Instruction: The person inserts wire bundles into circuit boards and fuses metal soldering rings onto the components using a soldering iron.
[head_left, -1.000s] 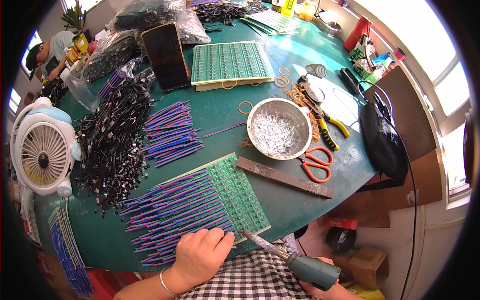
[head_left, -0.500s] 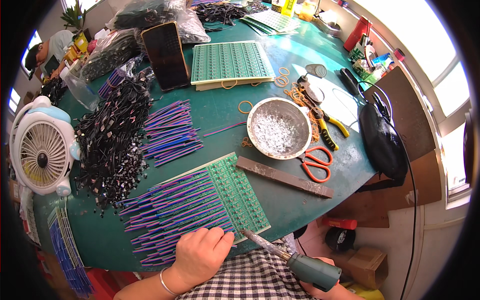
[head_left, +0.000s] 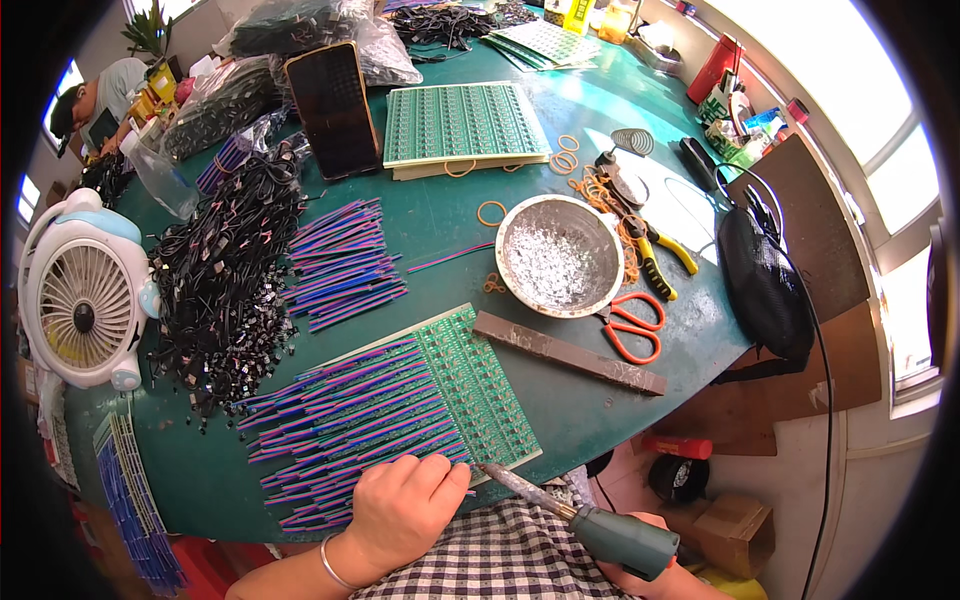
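A green circuit board panel (head_left: 487, 395) lies near the table's front edge, with rows of blue, pink and black wires (head_left: 350, 415) attached and sticking out to the left. My left hand (head_left: 408, 505) is closed over the lower wires at the panel's near edge; a short coloured wire end shows by its fingertips. My right hand (head_left: 640, 575), mostly hidden behind the handle, grips a soldering iron (head_left: 620, 540) with a green handle. The iron's tip meets the panel's near edge just right of my left fingers.
Right of the panel are a brown bar (head_left: 570, 353), a metal bowl (head_left: 560, 255) with silvery flakes, orange-handled scissors (head_left: 635, 328) and yellow-black pliers (head_left: 655, 265). Loose wires (head_left: 345, 265), black cables (head_left: 225, 290), a fan (head_left: 85, 300) and a phone (head_left: 333, 110) stand leftward. Behind is a board stack (head_left: 465, 125).
The soldering iron has shifted very slightly left, its tip closer to my left fingers. My left hand has barely moved, and the things on the table stay put.
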